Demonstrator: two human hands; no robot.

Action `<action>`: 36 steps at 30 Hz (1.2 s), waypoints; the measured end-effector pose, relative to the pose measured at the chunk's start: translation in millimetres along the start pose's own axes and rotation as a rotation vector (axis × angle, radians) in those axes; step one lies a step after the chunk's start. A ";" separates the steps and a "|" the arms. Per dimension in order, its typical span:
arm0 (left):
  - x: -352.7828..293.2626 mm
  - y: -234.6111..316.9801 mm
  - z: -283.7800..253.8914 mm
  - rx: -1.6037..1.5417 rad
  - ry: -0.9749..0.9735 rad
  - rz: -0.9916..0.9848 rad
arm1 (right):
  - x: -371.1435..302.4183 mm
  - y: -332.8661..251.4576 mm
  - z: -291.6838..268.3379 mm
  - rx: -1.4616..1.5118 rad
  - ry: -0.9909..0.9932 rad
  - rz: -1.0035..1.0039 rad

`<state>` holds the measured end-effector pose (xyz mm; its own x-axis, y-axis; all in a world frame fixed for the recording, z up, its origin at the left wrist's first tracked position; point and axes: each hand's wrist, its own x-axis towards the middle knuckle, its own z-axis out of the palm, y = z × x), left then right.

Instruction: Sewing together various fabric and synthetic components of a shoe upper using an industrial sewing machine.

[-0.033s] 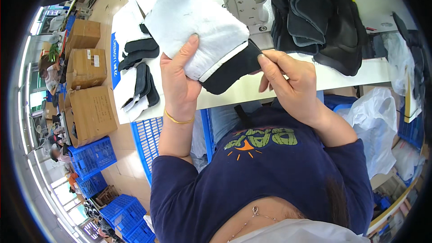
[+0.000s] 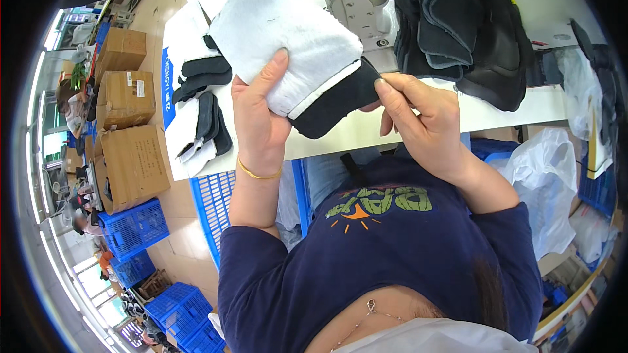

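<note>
A flat white fabric piece (image 2: 288, 33) with a black fabric strip (image 2: 337, 101) along its near edge is held up over the white table. My left hand (image 2: 265, 101) grips it at the near left, thumb on top and fingers hidden beneath. The black strip's right corner is pinched between the thumb and fingers of my right hand (image 2: 418, 114). Just beyond stands a white sewing machine (image 2: 360, 6). To the left lie small black-and-white pieces (image 2: 208, 121) in a bundle, with more black pieces (image 2: 203, 72) farther back.
A pile of dark fabric pieces (image 2: 448, 23) covers the table right of the machine. Under the table's near edge (image 2: 510, 116) is a blue crate (image 2: 212, 202). Clear plastic bags (image 2: 546, 183) hang at the right. Cardboard boxes (image 2: 134, 163) and blue crates (image 2: 134, 225) line the left floor.
Almost nothing differs. The lower fingers of my right hand have shifted slightly below the black strip, and both hands keep their hold.
</note>
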<state>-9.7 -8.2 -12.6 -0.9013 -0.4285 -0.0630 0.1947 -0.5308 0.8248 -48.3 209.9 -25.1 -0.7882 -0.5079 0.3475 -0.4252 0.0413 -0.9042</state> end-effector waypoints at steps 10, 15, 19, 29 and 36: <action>43.9 26.5 17.2 0.132 -0.041 0.045 | 35.9 -10.0 -6.2 0.325 -0.082 0.211; 81.3 44.5 24.5 0.192 -0.148 -0.025 | 60.9 -13.1 -0.8 0.457 0.010 0.221; 106.1 54.2 27.3 0.299 -0.148 -0.077 | 80.1 -13.6 2.0 0.499 0.044 0.207; 126.1 55.8 35.5 0.446 -0.128 -0.046 | 90.6 -13.5 2.2 0.530 0.080 0.183; 124.7 57.3 39.4 0.521 -0.139 -0.070 | 88.5 -9.9 1.7 0.537 0.077 0.181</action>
<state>-126.1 -63.2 48.9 -0.9549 -0.2853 -0.0824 -0.0538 -0.1067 0.9928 -113.0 163.1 14.2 -0.8661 -0.4686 0.1740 -0.0101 -0.3316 -0.9434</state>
